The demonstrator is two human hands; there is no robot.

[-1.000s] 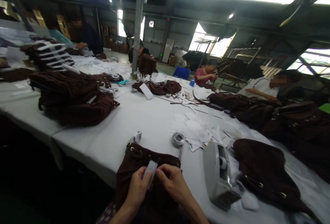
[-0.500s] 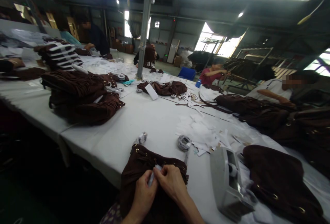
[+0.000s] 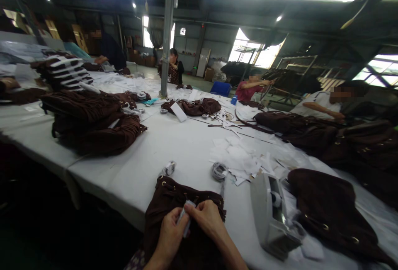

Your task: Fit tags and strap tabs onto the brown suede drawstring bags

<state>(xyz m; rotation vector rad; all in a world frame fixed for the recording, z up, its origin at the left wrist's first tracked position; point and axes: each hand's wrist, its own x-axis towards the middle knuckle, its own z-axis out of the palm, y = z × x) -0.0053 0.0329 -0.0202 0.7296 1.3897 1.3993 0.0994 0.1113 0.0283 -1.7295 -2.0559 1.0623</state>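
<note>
A dark brown drawstring bag (image 3: 156, 208) with brass eyelets lies at the table's front edge before me. Over its front, my left hand (image 3: 171, 230) pinches a small whitish wrapping strip (image 3: 186, 231) between thumb and fingers. My right hand (image 3: 209, 217) meets it there, its thumb and forefinger closed on the strip's upper end. What the strip encloses is hidden. Beyond the bag's top edge lie a grey wrapped coil (image 3: 219, 171) and a smaller wrapped bundle (image 3: 168, 168).
To the right stands a grey tape dispenser (image 3: 263, 214), beside another brown bag (image 3: 329, 207). Stacked brown bags (image 3: 99, 133) occupy the left. White paper scraps (image 3: 236, 154) litter the table beyond the dispenser. A metal post (image 3: 168, 33) rises farther back; several people work around the table.
More of the whitish strip shows below my left fingers. Both hands stay together over the bag. My view has turned slightly right, and a person behind the post shows more fully.
</note>
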